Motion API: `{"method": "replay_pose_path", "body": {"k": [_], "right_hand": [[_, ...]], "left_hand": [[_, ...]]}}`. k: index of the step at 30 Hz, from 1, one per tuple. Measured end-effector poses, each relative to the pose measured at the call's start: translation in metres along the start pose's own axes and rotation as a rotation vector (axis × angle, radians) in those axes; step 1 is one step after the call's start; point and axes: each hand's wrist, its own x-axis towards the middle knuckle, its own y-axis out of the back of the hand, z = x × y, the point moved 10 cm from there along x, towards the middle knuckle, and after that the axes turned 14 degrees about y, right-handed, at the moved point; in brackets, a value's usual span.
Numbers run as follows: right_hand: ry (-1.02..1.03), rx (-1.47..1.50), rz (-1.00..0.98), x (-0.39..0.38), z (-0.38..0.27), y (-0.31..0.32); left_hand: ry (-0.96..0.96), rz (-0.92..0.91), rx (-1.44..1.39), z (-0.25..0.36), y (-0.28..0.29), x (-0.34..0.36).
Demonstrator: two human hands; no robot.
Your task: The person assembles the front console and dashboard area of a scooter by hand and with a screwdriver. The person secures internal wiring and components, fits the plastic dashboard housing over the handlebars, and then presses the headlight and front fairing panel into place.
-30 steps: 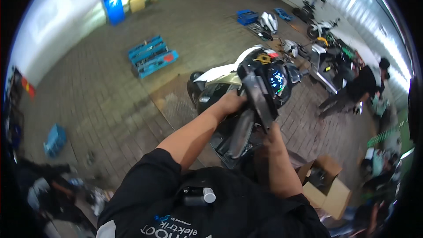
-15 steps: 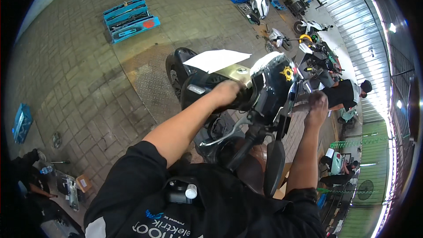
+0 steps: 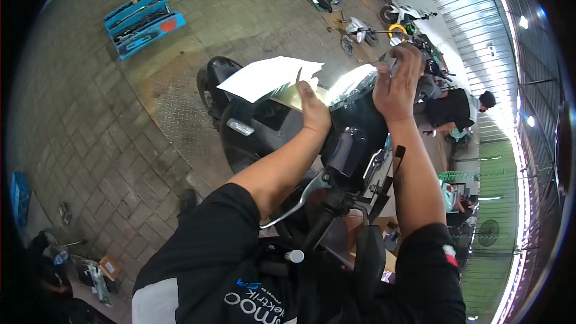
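Below me stands a black motor scooter with a glossy headlight cowl [image 3: 360, 117], its upper face catching bright light. On the cowl's left side lies my left hand [image 3: 315, 111], thumb raised and the other fingers hidden. My right hand [image 3: 399, 87] is around the cowl's far right edge, fingers bent over it and thumb toward the middle. A white sheet of paper [image 3: 264, 78] rests on the front bodywork, close to my left thumb. Nearer me are the brake lever [image 3: 305, 198], the handlebar [image 3: 318, 231] and a black mirror [image 3: 370, 258].
An open blue toolbox [image 3: 144, 24] sits on the paved floor at far left, with a metal floor plate [image 3: 183, 105] beside the scooter. Toward the right, a person in black [image 3: 456, 108] bends near other motorbikes [image 3: 408, 15]. Someone crouches at lower left beside a cardboard box [image 3: 110, 267].
My right hand has moved left and away from me onto the cowl's edge. My left hand has shifted up along its side, thumb now raised. The view has turned slightly.
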Motion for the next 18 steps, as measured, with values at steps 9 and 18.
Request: {"method": "replay_pose_path", "body": {"k": [9,18], "right_hand": [[-0.186,0.119,-0.111,-0.016,0.022,-0.031],[-0.619,0.118,0.012,-0.114,0.102,0.031]], "left_hand": [[0.084,-0.058,0.087,0.015,-0.006,-0.007],[0.221,-0.255,0.5,0.065,0.064,-0.039]]}}
